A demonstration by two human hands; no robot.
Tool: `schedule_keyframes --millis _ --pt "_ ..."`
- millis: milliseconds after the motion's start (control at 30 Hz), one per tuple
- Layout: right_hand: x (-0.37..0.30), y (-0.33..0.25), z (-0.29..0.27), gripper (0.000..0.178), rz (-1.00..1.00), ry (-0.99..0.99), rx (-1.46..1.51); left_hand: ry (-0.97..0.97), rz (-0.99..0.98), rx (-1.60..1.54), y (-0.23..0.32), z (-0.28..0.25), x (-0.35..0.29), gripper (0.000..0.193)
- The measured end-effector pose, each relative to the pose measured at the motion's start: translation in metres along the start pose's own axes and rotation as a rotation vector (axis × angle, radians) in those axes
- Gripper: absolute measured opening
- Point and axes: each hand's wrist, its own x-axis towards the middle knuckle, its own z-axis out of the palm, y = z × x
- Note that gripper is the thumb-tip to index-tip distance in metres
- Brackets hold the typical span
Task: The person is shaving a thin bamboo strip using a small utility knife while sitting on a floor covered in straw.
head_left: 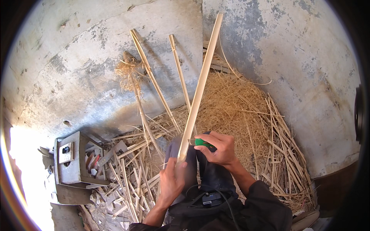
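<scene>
My left hand (172,181) is closed around the lower end of a long split bamboo piece (200,87). The pale, hollow inner side of the bamboo faces up, and its far end rises away from me toward the corner of the walls. In my right hand (221,148) is a tool with a green and black handle (204,143), gripped between thumb and fingers. Its short, thin metal end points left and meets the bamboo's right edge near the lower end; the exact shape of that end is too small to tell. My legs are below the bamboo.
A heap of curly shavings (227,96) fills the corner, with bamboo strips (287,161) along its right side. Bamboo poles (156,82) lean on the left wall, one with a frayed tuft (129,71). A wooden box (79,158) with odds and ends stands at left.
</scene>
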Motion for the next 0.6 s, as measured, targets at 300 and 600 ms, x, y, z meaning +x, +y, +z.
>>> schedule_keyframes --millis 300,600 --pt "0.013 0.012 -0.005 0.027 0.168 0.102 0.060 -0.066 -0.011 0.041 -0.011 0.000 -0.013 0.015" --pt "0.018 0.026 -0.004 0.028 0.188 0.068 0.065 -0.098 -0.092 0.063 -0.016 -0.006 -0.024 0.015"
